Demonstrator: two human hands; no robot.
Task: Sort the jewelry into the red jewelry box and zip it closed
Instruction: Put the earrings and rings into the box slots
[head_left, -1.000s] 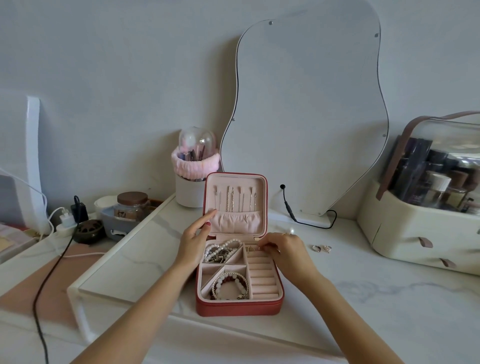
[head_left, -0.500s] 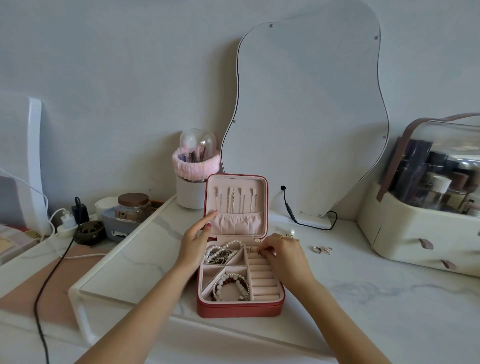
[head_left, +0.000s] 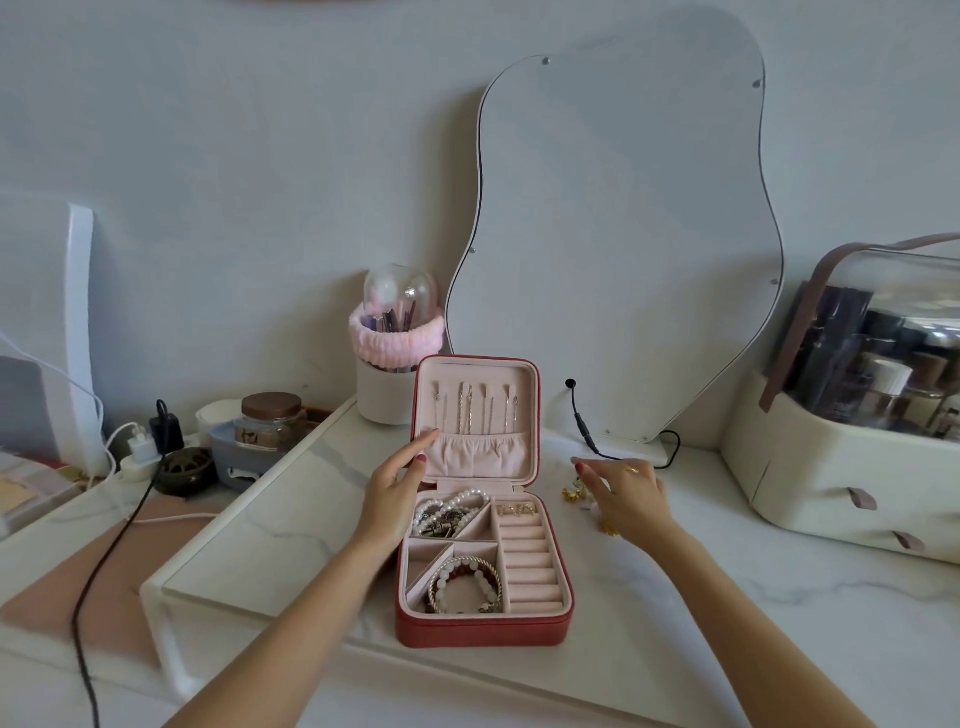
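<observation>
While the red jewelry box (head_left: 483, 571) lid is steadied by the straight-fingered left hand (head_left: 397, 486), the small gold earrings (head_left: 571, 493), seemingly loose just right of it on the desk (head_left: 727, 623), are best pinched singly by the outstretched, empty right hand (head_left: 626, 493).

Open red jewelry box (head_left: 483, 631) on the white marble counter (head_left: 727, 613), both hands beside it

The left hand (head_left: 395, 488) touches the upright lid's left edge; the right hand (head_left: 626, 493) lies flat over gold earrings (head_left: 571, 493) just right of the box. Pearl strands (head_left: 449, 512) and beaded bracelets (head_left: 467, 584) fill the left compartments; a wavy mirror (head_left: 618, 249) leans behind
</observation>
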